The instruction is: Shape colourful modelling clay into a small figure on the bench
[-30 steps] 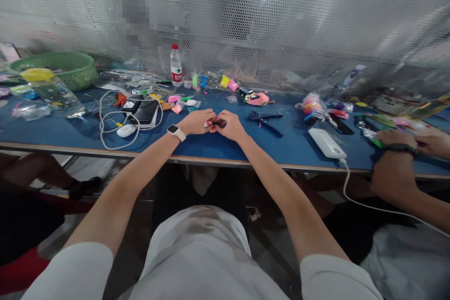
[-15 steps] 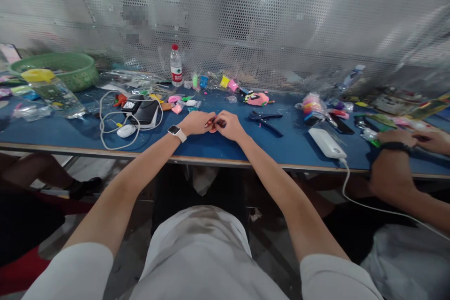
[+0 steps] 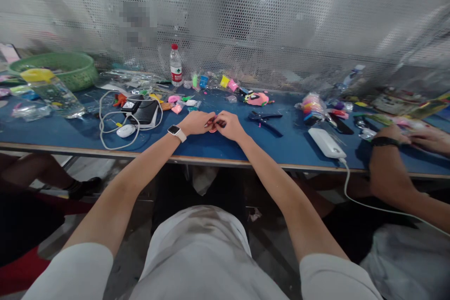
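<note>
My left hand point(image 3: 197, 123) and my right hand point(image 3: 228, 125) meet over the table near its front edge. Both have their fingers curled in a pinch round a small pink-orange piece point(image 3: 213, 130) that looks like modelling clay. Most of it is hidden behind the fingers. A pale-strapped watch point(image 3: 176, 132) sits on my left wrist. Right of my hands lie dark-handled pliers point(image 3: 266, 122). Beyond them rests a pink clay figure point(image 3: 256, 99) with black and yellow details. Pink clay lumps point(image 3: 176, 108) lie behind my left hand.
On the blue table point(image 3: 225, 151) are a red-capped bottle point(image 3: 176, 66), small coloured clay packs point(image 3: 225, 81), a black box point(image 3: 145, 112) with a white cable, a tilted yellow-lidded jar point(image 3: 52, 93), a green basin point(image 3: 79, 71) and a white power bank point(image 3: 326, 143). A co-worker's hands point(image 3: 392, 134) work at right.
My hands stay in place, with only slight finger movement round the clay piece. The co-worker's near hand at right has shifted a little to the left and up.
</note>
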Action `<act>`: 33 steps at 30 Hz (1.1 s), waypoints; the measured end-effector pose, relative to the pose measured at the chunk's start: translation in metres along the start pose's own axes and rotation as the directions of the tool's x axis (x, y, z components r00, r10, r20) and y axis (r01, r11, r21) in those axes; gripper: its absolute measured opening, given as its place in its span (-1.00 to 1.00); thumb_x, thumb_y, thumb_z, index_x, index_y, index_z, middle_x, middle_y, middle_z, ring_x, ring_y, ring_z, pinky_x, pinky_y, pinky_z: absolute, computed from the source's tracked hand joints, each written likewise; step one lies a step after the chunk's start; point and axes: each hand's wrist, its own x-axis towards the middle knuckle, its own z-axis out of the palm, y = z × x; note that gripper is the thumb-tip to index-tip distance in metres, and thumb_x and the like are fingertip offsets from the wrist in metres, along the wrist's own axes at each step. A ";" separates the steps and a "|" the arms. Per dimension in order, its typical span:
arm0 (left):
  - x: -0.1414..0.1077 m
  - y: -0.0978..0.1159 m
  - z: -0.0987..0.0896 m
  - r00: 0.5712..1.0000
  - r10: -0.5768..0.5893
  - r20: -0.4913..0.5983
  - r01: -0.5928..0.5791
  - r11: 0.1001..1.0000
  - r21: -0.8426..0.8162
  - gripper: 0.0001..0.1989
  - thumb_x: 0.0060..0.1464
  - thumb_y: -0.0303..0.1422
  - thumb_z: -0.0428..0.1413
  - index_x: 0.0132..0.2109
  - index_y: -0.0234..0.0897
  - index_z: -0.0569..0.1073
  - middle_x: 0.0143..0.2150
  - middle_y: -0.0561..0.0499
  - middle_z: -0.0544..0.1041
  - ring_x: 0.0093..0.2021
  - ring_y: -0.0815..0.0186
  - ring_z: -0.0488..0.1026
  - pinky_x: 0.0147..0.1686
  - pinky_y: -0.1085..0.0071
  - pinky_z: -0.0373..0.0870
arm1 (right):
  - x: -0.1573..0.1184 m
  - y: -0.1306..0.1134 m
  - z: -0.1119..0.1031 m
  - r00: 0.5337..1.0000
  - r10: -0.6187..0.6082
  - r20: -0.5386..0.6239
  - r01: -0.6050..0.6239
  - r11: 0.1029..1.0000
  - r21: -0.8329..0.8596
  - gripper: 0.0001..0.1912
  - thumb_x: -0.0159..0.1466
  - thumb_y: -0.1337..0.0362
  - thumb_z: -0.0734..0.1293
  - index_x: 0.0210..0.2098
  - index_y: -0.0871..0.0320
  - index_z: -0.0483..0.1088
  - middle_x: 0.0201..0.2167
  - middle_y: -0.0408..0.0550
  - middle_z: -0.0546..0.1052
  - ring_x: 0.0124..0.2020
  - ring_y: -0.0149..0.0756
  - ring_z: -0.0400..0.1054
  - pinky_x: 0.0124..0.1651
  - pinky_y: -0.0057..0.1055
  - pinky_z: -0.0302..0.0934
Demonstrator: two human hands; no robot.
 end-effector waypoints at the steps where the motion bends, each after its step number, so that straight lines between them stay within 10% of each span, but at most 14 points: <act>1: 0.000 0.000 0.000 1.000 0.000 0.001 0.000 1.000 0.002 -0.78 0.48 -0.25 0.15 0.13 -0.22 0.54 -0.05 -0.22 0.77 -0.03 -0.06 0.75 -0.17 0.25 0.36 | 0.000 0.000 0.000 1.000 -0.005 0.001 0.005 1.000 0.004 -0.80 0.30 0.49 0.41 -0.26 0.11 0.67 -0.15 -0.02 0.63 -0.36 -0.30 0.52 -0.18 -0.31 0.52; 33: 0.001 0.002 0.004 1.000 -0.008 0.022 0.008 1.000 -0.001 -0.70 0.50 -0.30 0.06 0.23 -0.26 0.52 -0.05 -0.25 0.76 -0.08 -0.04 0.73 -0.09 0.22 0.47 | 0.001 -0.009 -0.006 0.999 -0.004 -0.043 0.002 0.999 -0.050 -0.87 0.28 0.41 0.40 -0.27 0.09 0.61 -0.17 0.02 0.64 -0.30 -0.19 0.53 -0.07 -0.22 0.50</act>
